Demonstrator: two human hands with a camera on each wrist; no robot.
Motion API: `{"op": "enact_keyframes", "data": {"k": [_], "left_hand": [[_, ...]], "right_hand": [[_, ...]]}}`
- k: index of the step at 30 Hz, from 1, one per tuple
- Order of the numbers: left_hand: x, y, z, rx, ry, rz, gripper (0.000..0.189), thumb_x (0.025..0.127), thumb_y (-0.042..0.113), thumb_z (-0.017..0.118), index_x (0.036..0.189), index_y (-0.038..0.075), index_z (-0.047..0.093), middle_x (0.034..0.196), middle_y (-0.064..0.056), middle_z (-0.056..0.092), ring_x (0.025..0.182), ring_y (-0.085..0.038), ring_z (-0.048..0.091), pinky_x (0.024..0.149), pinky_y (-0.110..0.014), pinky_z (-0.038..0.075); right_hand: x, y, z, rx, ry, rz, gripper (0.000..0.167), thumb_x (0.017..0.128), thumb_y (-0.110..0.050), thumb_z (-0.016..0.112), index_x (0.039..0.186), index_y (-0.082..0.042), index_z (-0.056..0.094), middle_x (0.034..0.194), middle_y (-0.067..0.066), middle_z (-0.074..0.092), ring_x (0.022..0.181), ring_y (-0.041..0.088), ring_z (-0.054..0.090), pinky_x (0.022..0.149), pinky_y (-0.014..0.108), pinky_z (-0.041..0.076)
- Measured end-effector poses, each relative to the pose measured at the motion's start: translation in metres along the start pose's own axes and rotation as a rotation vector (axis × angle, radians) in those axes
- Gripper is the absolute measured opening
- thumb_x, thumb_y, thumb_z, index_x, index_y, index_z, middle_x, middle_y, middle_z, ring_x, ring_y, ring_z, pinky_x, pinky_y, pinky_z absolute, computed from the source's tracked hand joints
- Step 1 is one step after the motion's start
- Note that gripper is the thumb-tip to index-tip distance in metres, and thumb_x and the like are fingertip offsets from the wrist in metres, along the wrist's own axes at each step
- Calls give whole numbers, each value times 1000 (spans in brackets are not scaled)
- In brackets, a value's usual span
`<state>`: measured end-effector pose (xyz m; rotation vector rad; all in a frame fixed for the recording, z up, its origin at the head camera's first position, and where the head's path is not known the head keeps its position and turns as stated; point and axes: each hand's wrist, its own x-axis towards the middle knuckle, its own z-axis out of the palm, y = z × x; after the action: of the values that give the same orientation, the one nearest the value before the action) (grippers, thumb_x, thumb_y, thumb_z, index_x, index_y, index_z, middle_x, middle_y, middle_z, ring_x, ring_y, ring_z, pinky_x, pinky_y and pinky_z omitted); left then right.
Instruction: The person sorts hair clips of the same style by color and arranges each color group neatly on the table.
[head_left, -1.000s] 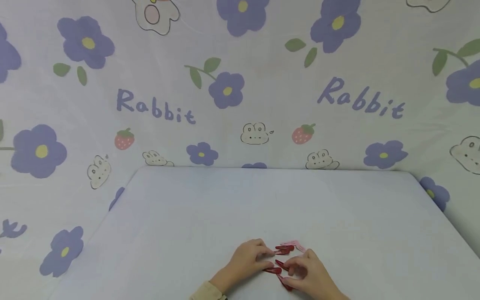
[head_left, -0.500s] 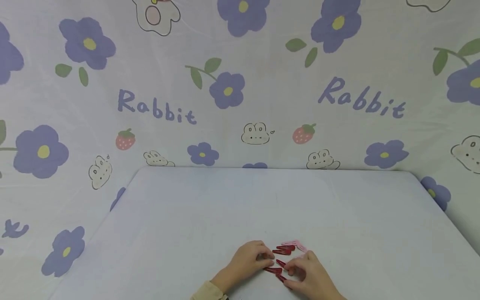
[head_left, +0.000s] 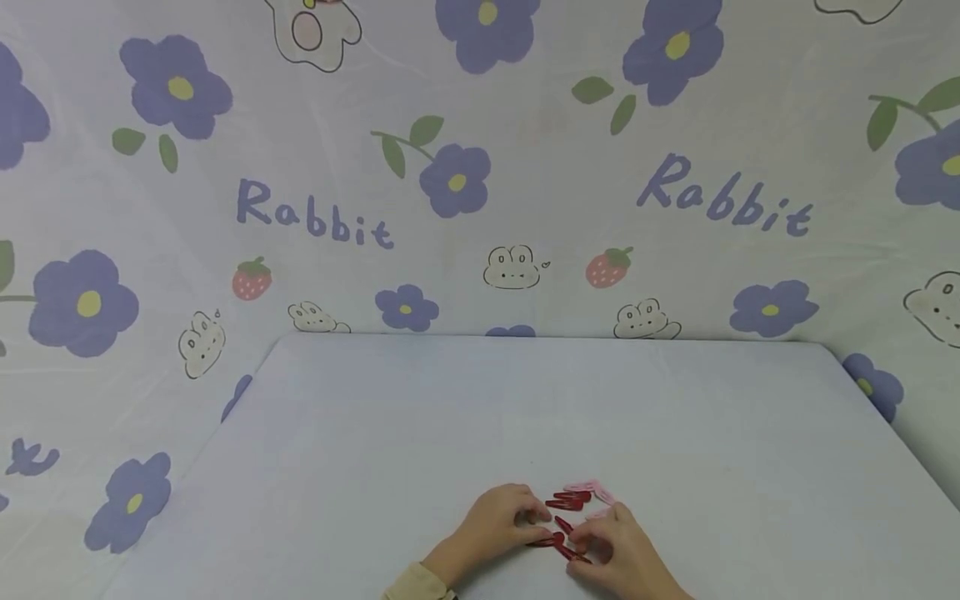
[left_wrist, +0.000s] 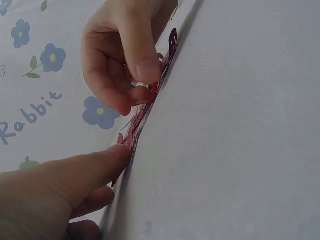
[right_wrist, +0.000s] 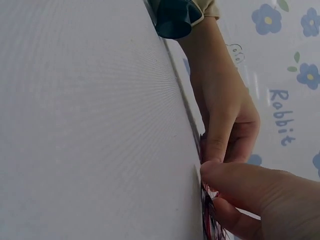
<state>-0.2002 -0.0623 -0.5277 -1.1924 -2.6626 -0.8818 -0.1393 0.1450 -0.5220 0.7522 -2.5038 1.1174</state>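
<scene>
Only left wrist view clearly shows right grip pinching red clip; left grip uncertain.

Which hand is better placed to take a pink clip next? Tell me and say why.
Probably the right hand: in the head view it lies right beside the pink clips, while red clips separate the left hand from them.

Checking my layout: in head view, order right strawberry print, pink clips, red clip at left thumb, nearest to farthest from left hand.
1. Red clip: beside left hand.
2. Pink clips: right and beyond.
3. Right strawberry print: upper right.
</scene>
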Motion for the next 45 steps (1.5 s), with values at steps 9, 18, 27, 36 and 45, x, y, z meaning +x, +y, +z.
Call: {"op": "enact_keyframes", "data": {"k": [9,18,27,36,45], "left_hand": [[1,13,-5,32,-41,75,13,83,15,64,93,14,72,75,13,56,62,5,40,58,-8,31],[-1,12,-1,-51,5,22,12,77,24,70,85,14,70,71,14,52,62,6,41,58,-7,31],[-1,14,-1,-178,42,-127,9,74,21,72,70,15,68,61,19,52,56,8,41,52,-10,34],[1,4,-12,-270,-26,-166,7,80,16,67,75,12,69,62,16,56,59,6,45,57,-14,39],[1,4,-16,-378,-7,-233,10,82,22,65,75,14,65,56,13,51,51,2,42,49,-17,35]], "right_hand": [[-1,6,2,35,-12,-92,24,61,-11,80,77,-21,64,75,-17,53,69,3,34,55,18,31],[-1,6,3,49,-22,-108,23,62,-9,79,77,-20,64,76,-14,57,69,3,31,54,16,29],[-2,4,2,65,-39,-56,22,63,-10,79,75,-21,64,73,-18,50,67,2,32,55,17,30],[1,6,0,92,-55,-118,14,66,-18,77,71,-22,64,70,-17,54,67,2,30,54,18,29],[1,8,1,37,-86,-150,13,67,-17,76,71,-23,65,72,-19,53,70,3,31,57,19,29]]}}
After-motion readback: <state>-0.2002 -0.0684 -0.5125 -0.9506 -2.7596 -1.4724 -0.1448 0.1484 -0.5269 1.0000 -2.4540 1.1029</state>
